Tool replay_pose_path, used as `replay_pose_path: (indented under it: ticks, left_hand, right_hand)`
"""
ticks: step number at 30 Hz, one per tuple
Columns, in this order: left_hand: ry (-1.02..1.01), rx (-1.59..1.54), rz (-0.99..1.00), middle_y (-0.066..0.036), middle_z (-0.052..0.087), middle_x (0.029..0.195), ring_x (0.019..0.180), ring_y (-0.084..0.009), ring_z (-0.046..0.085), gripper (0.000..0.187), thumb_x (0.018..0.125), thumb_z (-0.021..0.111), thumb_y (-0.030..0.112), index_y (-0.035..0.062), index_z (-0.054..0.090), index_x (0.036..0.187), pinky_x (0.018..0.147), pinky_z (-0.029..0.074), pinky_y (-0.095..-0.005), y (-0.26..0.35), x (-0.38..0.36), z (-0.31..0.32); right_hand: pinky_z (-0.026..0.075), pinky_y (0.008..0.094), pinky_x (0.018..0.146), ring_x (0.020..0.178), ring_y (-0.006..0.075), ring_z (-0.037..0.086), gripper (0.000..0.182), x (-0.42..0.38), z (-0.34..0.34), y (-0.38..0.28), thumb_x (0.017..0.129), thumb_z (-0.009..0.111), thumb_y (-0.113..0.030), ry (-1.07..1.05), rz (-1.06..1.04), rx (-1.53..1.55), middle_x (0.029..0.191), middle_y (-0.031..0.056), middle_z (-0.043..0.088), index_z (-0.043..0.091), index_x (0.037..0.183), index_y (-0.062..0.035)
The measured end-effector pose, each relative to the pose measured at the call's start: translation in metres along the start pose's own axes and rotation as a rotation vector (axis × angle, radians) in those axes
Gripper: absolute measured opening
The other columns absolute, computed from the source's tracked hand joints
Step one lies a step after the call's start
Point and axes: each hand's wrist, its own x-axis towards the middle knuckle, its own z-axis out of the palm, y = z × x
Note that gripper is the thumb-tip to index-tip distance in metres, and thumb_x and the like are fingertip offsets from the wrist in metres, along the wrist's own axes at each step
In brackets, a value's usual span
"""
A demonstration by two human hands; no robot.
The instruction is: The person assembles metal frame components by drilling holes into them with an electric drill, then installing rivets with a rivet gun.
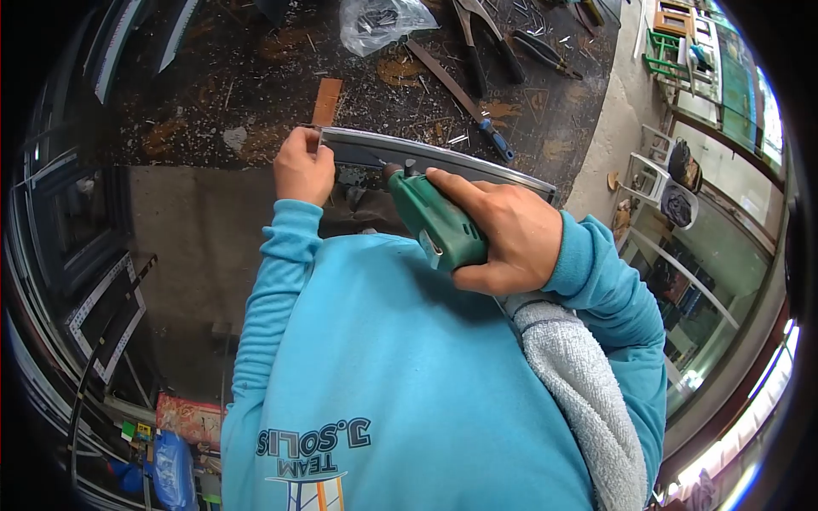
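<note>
My right hand (515, 230) is wrapped round a green power drill (436, 220), held in front of my chest. The drill's nose points up and left, and its bit overlaps the inner side of a grey metal profile (460, 159). That long profile lies along the near edge of the dark workbench (281, 77), slanting down to the right. At its left end, my left hand (304, 169) is closed, thumb and fingers pinching the corner. A flat brown strip (326, 102) lies on the bench just beyond those fingers.
Farther on the bench are a blue-handled file (456, 91), pliers (547, 55), a large dark-handled cutting tool (481, 43) and a clear plastic bag (383, 24). Metal shavings litter the top. A grey towel (579, 383) hangs by my right side. White chairs (656, 183) stand at right.
</note>
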Motion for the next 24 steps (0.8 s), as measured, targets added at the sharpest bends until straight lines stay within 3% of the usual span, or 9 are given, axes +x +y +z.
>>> replay_pose_path:
  ticks: [2, 3, 6, 10, 19, 22, 24]
  left_hand:
    - [-0.035, -0.101, -0.097, -0.012, 0.069, 0.080, 0.071, -0.0218, 0.067, 0.017, 0.079, 0.068, 0.009, -0.0002, 0.063, 0.092, 0.068, 0.054, -0.0347, 0.012, -0.002, -0.004]
    - [-0.023, -0.096, -0.089, -0.011, 0.070, 0.080, 0.070, -0.0193, 0.068, 0.018, 0.079, 0.070, 0.011, -0.0003, 0.064, 0.092, 0.067, 0.054, -0.0334, 0.008, 0.001, -0.002]
    - [-0.039, -0.096, -0.111, -0.010, 0.070, 0.079, 0.069, -0.0191, 0.068, 0.017, 0.079, 0.070, 0.011, -0.0005, 0.065, 0.090, 0.067, 0.054, -0.0334, 0.001, 0.005, -0.001]
    - [-0.102, -0.058, -0.120, -0.006, 0.068, 0.078, 0.068, -0.0112, 0.062, 0.018, 0.078, 0.071, 0.010, -0.0018, 0.066, 0.091, 0.067, 0.052, -0.0272, -0.001, 0.010, -0.005]
    - [-0.129, 0.021, -0.119, -0.007, 0.068, 0.077, 0.067, -0.0133, 0.063, 0.019, 0.076, 0.070, 0.012, -0.0008, 0.066, 0.088, 0.067, 0.053, -0.0292, 0.005, 0.015, -0.009]
    - [-0.125, 0.026, -0.110, -0.012, 0.070, 0.078, 0.069, -0.0215, 0.068, 0.017, 0.074, 0.068, 0.010, 0.0006, 0.066, 0.088, 0.069, 0.055, -0.0343, 0.008, 0.013, -0.010]
    - [-0.126, 0.023, -0.120, -0.012, 0.070, 0.078, 0.069, -0.0217, 0.068, 0.017, 0.074, 0.067, 0.009, 0.0005, 0.066, 0.088, 0.069, 0.055, -0.0344, 0.013, 0.013, -0.011]
  right_hand:
    - [0.053, 0.0419, 0.080, 0.086, 0.0409, 0.066, 0.092, 0.000, -0.001, 0.000, 0.061, 0.069, -0.025, -0.015, 0.022, 0.002, 0.102, 0.0293, 0.062, 0.036, 0.138, 0.0118]
    - [0.054, 0.0437, 0.068, 0.072, 0.0406, 0.065, 0.088, -0.001, 0.005, 0.004, 0.063, 0.070, -0.029, 0.075, -0.060, -0.028, 0.084, 0.0283, 0.062, 0.038, 0.134, 0.0136]
    - [0.055, 0.0442, 0.067, 0.071, 0.0409, 0.065, 0.088, -0.003, 0.005, 0.005, 0.063, 0.070, -0.029, 0.063, -0.052, -0.038, 0.083, 0.0286, 0.062, 0.038, 0.133, 0.0135]
    - [0.055, 0.0427, 0.074, 0.078, 0.0408, 0.065, 0.093, -0.001, 0.001, 0.005, 0.060, 0.070, -0.027, -0.015, 0.022, -0.003, 0.096, 0.0284, 0.063, 0.036, 0.138, 0.0123]
    - [0.054, 0.0417, 0.076, 0.081, 0.0405, 0.066, 0.091, 0.000, -0.010, 0.009, 0.062, 0.069, -0.025, 0.006, -0.082, 0.072, 0.098, 0.0286, 0.062, 0.035, 0.139, 0.0113]
    - [0.054, 0.0413, 0.078, 0.084, 0.0404, 0.066, 0.090, 0.007, -0.009, 0.009, 0.063, 0.068, -0.024, 0.082, -0.184, 0.168, 0.103, 0.0295, 0.062, 0.035, 0.139, 0.0107]
    - [0.054, 0.0410, 0.080, 0.086, 0.0404, 0.066, 0.090, 0.021, -0.007, 0.007, 0.063, 0.068, -0.023, 0.120, -0.207, 0.196, 0.106, 0.0302, 0.062, 0.034, 0.139, 0.0106]
